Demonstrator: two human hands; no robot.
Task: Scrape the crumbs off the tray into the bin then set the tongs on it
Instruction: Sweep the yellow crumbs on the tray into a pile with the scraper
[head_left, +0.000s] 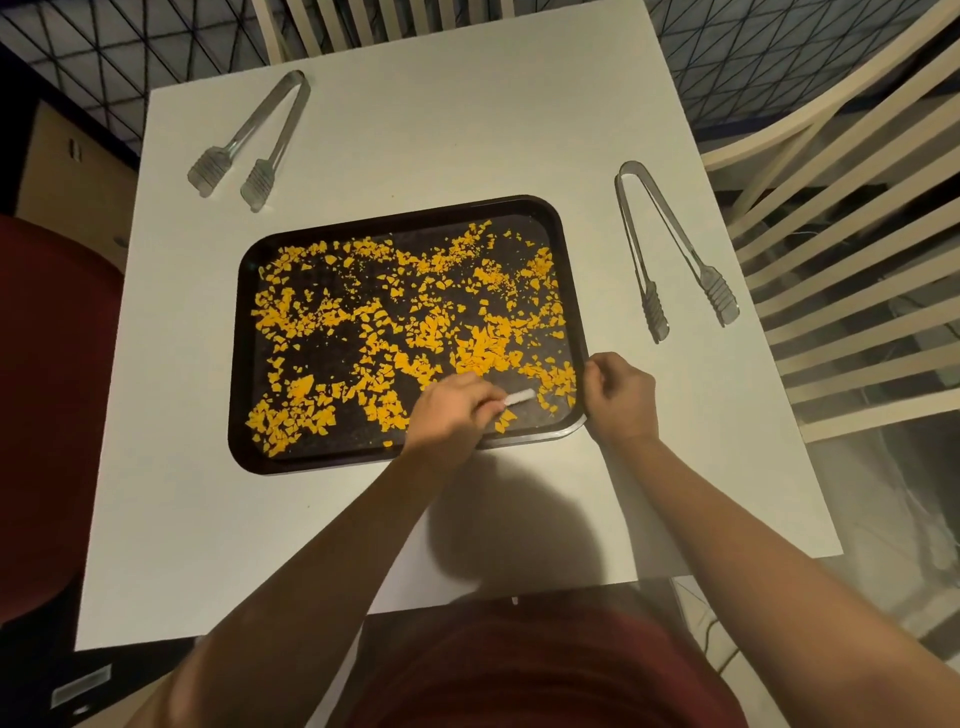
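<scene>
Left hand (451, 410): we pinch a white scraper (518, 398) over the crumbs (415, 322).
Right hand (621, 397): we grip the tray (244, 291) rim.
Tongs (670, 249): on table, beside tray.
Risk: brisk strokes may flick crumbs over the rim.

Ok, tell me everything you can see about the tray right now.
The tray is dark, rectangular, with rounded corners and a raised rim, probably plastic. It lies flat on the white table, slightly skewed. Orange crumbs cover most of its surface. The right hand grips its near right rim; the left hand holds a small white scraper over it.
</scene>
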